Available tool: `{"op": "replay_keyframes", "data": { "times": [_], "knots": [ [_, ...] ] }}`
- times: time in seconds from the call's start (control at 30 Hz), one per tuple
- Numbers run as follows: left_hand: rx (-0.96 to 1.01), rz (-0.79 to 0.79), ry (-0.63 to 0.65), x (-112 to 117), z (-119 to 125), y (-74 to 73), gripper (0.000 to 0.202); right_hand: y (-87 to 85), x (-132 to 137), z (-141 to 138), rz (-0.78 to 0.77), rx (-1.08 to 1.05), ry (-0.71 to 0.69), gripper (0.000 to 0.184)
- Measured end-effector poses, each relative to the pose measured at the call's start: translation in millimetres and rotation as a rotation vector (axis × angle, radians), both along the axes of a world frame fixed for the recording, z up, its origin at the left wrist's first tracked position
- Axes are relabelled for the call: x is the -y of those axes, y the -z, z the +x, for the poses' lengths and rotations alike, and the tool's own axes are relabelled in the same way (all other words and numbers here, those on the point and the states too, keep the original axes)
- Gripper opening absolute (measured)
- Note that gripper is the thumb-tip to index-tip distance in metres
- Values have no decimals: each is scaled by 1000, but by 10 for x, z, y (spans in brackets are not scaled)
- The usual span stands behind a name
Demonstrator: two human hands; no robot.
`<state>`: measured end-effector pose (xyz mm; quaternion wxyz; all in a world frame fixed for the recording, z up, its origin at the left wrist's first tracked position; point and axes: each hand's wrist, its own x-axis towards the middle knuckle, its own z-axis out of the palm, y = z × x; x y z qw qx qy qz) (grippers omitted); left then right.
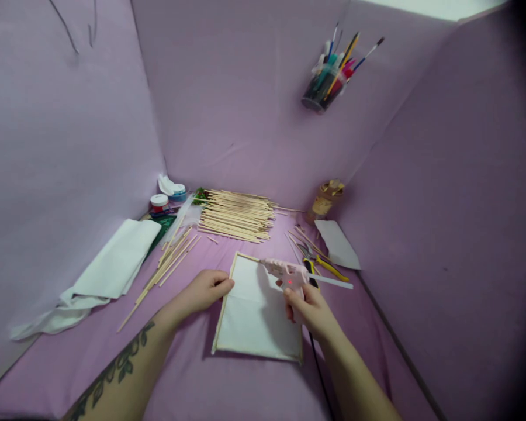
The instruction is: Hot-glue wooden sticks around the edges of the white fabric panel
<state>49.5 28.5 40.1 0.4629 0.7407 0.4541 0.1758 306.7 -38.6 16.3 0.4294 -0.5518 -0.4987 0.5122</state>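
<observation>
My right hand (304, 304) is wrapped around the handle of a pale pink hot glue gun (286, 272). A red light glows on its side, and a white glue stick (333, 282) pokes out of its back. Its nozzle is at the far edge of a white fabric panel (249, 327) framed with thin wooden sticks; whether it touches cannot be made out. At the panel's left edge, my left hand (213, 288) grips the frame between thumb and fingers. A dark cord (319, 374) runs down from under my right hand.
Behind the panel lies a bundle of wooden sticks (236, 216), with loose sticks (166, 263) to its left. Yellow-handled pliers (333, 269) rest at right near a jar (324, 202). White cloth (109, 263) lies left. A cup of brushes (324, 85) is on the back wall.
</observation>
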Motion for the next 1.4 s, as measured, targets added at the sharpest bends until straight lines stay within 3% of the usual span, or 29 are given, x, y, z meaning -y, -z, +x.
{"op": "replay_keyframes", "data": {
  "times": [0.53,1.4],
  "knots": [
    [6,-6,26,16,-17,-27,39,-14,6,-92,-38,-54,25,56],
    [27,-13,7,25,-19,-31,41,-21,14,11,-26,-88,55,48]
  ]
}}
